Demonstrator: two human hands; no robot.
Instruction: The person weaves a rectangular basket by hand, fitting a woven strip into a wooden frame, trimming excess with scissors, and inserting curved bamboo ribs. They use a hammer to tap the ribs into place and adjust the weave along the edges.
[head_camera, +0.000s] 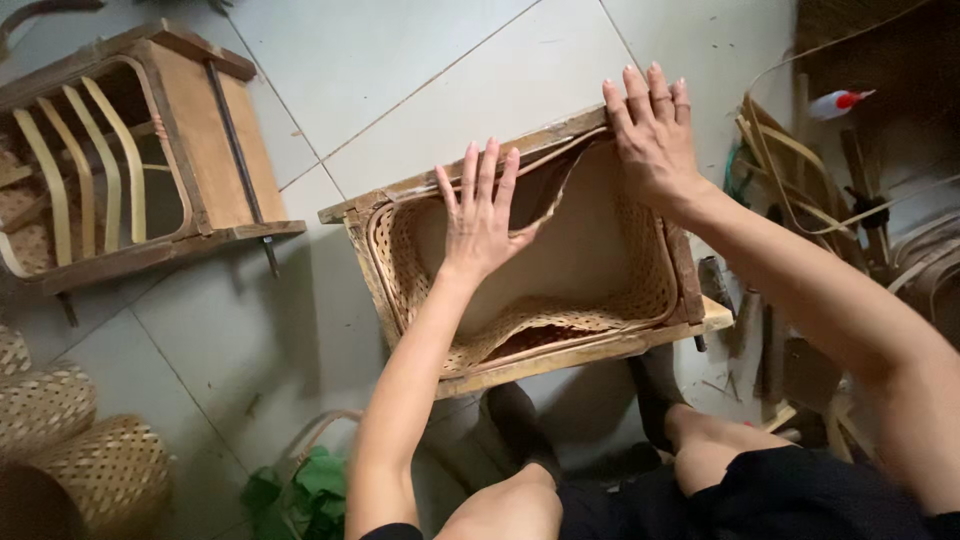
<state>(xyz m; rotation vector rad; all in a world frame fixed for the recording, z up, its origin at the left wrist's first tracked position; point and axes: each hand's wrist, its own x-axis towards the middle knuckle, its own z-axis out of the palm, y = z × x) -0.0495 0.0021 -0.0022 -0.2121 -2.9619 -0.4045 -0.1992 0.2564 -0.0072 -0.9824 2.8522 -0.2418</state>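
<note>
A rectangular wooden frame (590, 352) stands on the tiled floor in front of my knees. A woven bamboo basket (640, 290) sits inside it, its rim bent and partly folded inward. My left hand (480, 215) lies flat with fingers spread on the basket's far wall, pressing against the inside. On the far right corner, where basket rim and frame meet, my right hand (652, 130) rests palm down, fingers extended and together. Neither hand grips anything.
A second wooden frame (200, 130) with curved bamboo strips stands at the left. Finished woven baskets (90, 455) are stacked at the lower left. A green bag (305, 490) lies near my left knee. Loose bamboo strips (800, 170) and a small glue bottle (838, 102) sit at the right.
</note>
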